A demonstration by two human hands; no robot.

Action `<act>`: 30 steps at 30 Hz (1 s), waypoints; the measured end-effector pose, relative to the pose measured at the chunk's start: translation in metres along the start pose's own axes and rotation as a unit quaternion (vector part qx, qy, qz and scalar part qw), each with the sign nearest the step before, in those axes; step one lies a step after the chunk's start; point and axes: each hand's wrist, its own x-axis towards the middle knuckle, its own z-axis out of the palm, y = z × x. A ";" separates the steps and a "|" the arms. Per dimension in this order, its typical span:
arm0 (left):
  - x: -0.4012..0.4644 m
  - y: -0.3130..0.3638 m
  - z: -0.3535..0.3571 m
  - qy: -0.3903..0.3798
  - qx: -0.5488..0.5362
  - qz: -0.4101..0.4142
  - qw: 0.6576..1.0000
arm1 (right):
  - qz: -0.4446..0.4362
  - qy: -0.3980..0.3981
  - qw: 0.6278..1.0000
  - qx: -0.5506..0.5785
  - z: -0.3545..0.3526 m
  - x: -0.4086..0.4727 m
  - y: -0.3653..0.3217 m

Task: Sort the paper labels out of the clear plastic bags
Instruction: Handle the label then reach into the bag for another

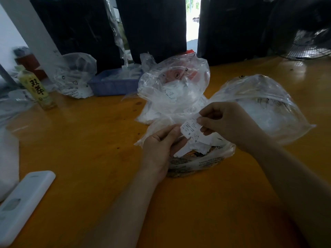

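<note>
Orange-brown tabletop (89, 140), clear bags heaped. Paper label (190, 127) pinched between right hand (225, 120) above-right and left hand (161, 145) below-left; long axis diagonal.

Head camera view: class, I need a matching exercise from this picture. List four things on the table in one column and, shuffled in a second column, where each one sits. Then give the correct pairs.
Things:
1. paper label
2. blue tray
3. bottle
4. white remote

Places:
A. near left corner of the table
B. pinched between the left hand and the right hand
C. far left, standing upright
D. at the back, between two clear plastic bags

Pairs: 1-B, 2-D, 3-C, 4-A
</note>
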 end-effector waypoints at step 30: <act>0.000 0.006 0.006 0.033 0.004 -0.031 0.999 | 0.229 0.097 0.873 0.419 0.015 0.086 -0.049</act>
